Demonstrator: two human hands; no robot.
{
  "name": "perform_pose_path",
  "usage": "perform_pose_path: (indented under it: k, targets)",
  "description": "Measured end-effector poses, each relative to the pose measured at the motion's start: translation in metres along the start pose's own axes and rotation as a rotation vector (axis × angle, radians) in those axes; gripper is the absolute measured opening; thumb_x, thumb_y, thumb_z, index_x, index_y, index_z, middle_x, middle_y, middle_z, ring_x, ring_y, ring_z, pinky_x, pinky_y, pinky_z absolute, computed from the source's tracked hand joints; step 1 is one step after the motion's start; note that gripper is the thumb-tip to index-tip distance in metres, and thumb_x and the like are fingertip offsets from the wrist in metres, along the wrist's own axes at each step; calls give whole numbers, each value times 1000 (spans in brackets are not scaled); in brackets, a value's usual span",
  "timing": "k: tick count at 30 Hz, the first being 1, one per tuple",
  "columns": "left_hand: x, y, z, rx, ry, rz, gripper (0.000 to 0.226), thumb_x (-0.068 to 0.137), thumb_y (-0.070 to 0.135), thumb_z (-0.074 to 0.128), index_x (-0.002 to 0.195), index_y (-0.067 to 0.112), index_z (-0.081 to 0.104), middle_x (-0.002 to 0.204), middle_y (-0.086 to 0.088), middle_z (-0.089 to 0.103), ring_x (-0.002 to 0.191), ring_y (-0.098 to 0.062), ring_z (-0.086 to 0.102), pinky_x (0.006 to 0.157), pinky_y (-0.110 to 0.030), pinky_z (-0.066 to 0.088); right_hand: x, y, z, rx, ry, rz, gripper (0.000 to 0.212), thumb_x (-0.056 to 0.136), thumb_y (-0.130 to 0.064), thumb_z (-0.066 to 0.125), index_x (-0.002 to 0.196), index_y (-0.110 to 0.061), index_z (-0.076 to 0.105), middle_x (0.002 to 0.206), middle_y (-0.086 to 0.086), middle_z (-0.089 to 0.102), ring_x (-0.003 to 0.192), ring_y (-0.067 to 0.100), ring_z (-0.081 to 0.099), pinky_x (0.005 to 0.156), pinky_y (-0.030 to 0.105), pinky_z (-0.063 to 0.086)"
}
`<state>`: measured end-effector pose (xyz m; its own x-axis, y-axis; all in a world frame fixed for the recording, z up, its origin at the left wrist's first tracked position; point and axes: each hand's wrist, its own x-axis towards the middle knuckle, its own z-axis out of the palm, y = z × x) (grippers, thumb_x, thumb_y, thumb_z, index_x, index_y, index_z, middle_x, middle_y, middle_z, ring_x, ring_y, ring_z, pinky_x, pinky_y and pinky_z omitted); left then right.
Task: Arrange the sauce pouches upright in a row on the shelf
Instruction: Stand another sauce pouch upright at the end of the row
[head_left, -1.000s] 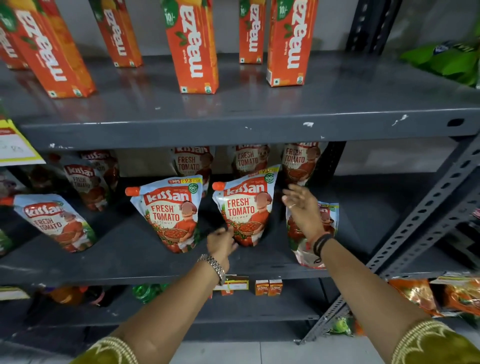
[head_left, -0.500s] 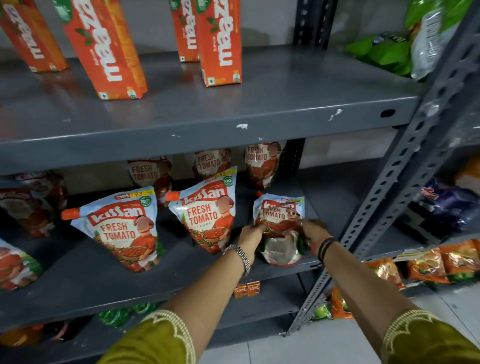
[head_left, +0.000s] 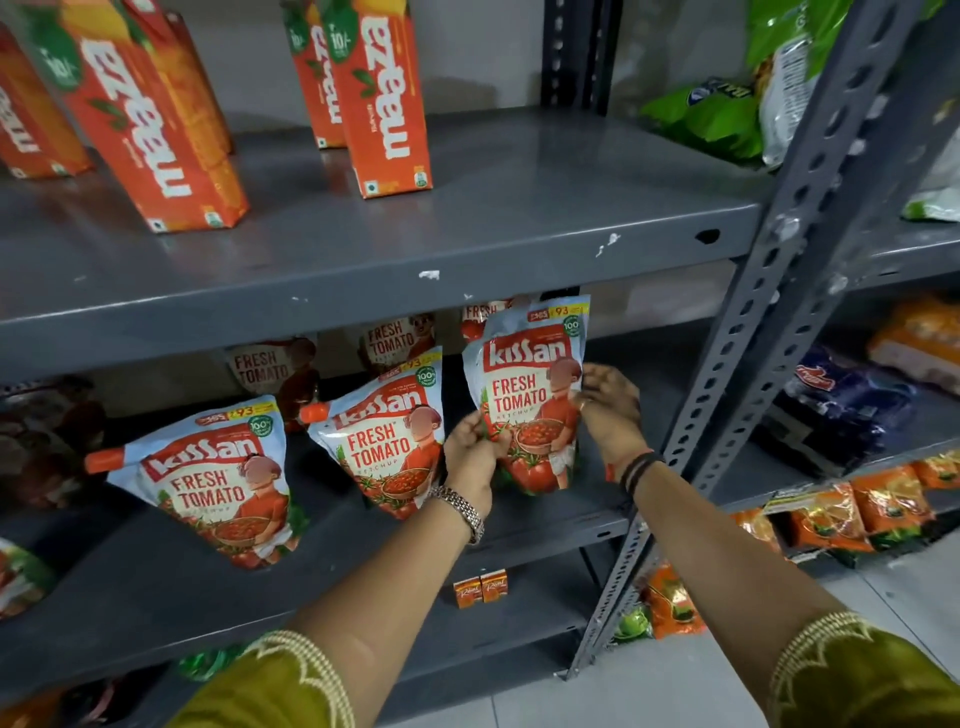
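Note:
A Kissan tomato ketchup pouch (head_left: 524, 384) stands upright at the right end of the middle grey shelf (head_left: 550, 525). My left hand (head_left: 475, 457) grips its lower left edge and my right hand (head_left: 610, 400) grips its right edge. To its left stand two more ketchup pouches with orange spouts, the nearer one (head_left: 387, 436) beside my left hand and another (head_left: 218, 478) further left, both leaning slightly. More pouches (head_left: 270, 369) stand in a back row, partly hidden under the upper shelf.
Orange Maaza juice cartons (head_left: 384, 98) stand on the upper shelf (head_left: 467, 249). A slotted grey upright post (head_left: 727, 374) runs just right of my right hand. Snack packets (head_left: 852, 509) fill the neighbouring rack. Two small orange boxes (head_left: 480, 587) sit on the lower shelf.
The rightmost pouch, lying crumpled and low before, now stands upright and higher between both hands. The view has shifted right and closer to the shelf.

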<state>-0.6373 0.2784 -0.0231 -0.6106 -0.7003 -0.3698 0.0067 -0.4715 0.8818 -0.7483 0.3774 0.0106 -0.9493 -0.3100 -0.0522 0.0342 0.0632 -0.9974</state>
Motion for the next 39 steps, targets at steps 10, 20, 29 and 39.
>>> perform_pose_path:
  k: [10, 20, 29, 39]
  targets:
    - [-16, -13, -20, 257, 39, -33, 58, 79, -1, 66, 132, 7, 45, 135, -13, 53, 119, -22, 52, 88, -28, 53, -15, 34, -8, 17, -90, 79, 26, 83, 2, 58, 106, -9, 51, 115, 13, 60, 96, 16, 59, 82, 22, 52]
    - [-13, -17, 0, 60, -141, -79, 54, 78, -6, 61, 129, 7, 48, 125, -12, 60, 116, -25, 55, 101, -38, 45, -15, 54, 12, 146, -216, 337, 25, 92, -15, 41, 115, -19, 51, 114, 11, 62, 89, 25, 62, 70, 35, 52]
    - [28, -9, 20, 48, -113, -10, 64, 74, -15, 57, 133, 3, 43, 131, -22, 56, 121, -33, 54, 105, -48, 42, 20, 49, 30, 75, -216, 182, 35, 85, 2, 42, 111, -21, 49, 91, -2, 62, 69, 15, 56, 51, 25, 49]
    - [-8, -10, -30, 81, 47, -229, 45, 90, 3, 50, 134, 10, 47, 131, -11, 54, 122, -26, 49, 101, -37, 43, -22, 62, 23, -54, -127, 296, 35, 85, 2, 40, 67, -25, 54, 83, 4, 59, 87, 22, 53, 82, 36, 45]
